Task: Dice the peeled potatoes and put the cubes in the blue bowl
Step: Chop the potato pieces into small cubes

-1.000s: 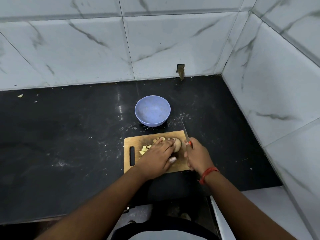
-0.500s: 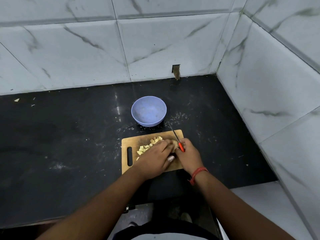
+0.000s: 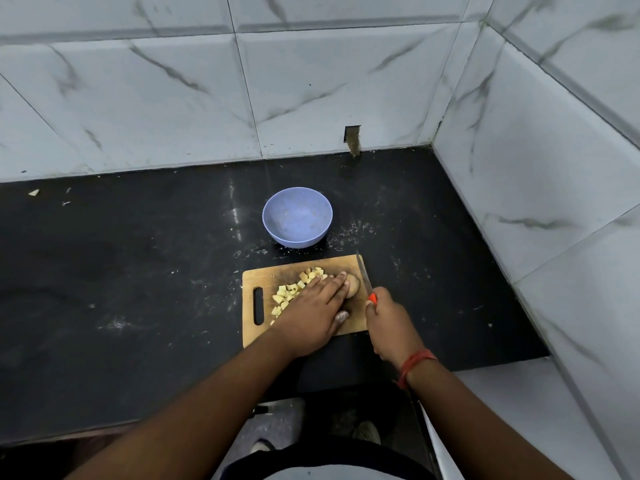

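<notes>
While left hand (image 3: 313, 308) steadies potato (image 3: 353, 285), right hand (image 3: 388, 320) grips knife (image 3: 363, 275)

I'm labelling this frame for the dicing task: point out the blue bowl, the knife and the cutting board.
blue bowl (image 3: 297, 216), head view, inner wall.
knife (image 3: 362, 271), head view, blade.
cutting board (image 3: 266, 277), head view, bare wood above the handle slot.

I'm scanning for anything to read here and coming up with nothing: no lettering, label, brand, number or sign that I can make out on any surface in view.
</notes>
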The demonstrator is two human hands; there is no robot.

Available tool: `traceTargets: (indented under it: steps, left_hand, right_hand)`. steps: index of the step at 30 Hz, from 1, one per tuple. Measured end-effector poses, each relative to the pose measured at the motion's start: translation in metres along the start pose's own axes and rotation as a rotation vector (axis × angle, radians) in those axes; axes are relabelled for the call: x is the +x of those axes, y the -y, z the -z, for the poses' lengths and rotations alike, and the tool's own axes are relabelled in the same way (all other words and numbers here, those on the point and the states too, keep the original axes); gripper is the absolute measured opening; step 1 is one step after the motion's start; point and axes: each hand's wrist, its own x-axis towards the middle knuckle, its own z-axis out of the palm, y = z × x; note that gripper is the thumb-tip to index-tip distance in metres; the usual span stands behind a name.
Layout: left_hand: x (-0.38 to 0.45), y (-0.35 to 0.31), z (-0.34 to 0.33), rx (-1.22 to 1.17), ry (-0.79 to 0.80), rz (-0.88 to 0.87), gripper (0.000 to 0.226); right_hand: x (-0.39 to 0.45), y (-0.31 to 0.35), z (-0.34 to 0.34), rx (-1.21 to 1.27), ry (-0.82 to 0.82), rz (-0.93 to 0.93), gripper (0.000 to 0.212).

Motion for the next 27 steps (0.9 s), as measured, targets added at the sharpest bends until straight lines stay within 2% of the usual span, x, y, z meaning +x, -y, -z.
traceTargets:
  steps: [9,16,21,27]
  left_hand:
    - [0.003,-0.003,0.003,-0.042,-0.018,0.03,0.073]
    - [0.006,-0.007,0.013,-0.155,-0.127,0.106,0.06]
    - [0.008,0.002,0.011,-0.128,-0.142,0.065,0.051]
    - [0.017,0.001,0.009,-0.204,-0.164,0.046,0.036]
  right_hand:
    - [-0.005,0.011,-0.006,-0.248,0.13,-0.058,0.032]
    - [0.003,0.023,-0.004,-0.272,0.209,-0.109,0.025]
    - [0.01,0.029,-0.006,-0.272,0.227,-0.133,0.024]
    - [0.009,0.028,-0.005,-0.268,0.22,-0.118,0.034]
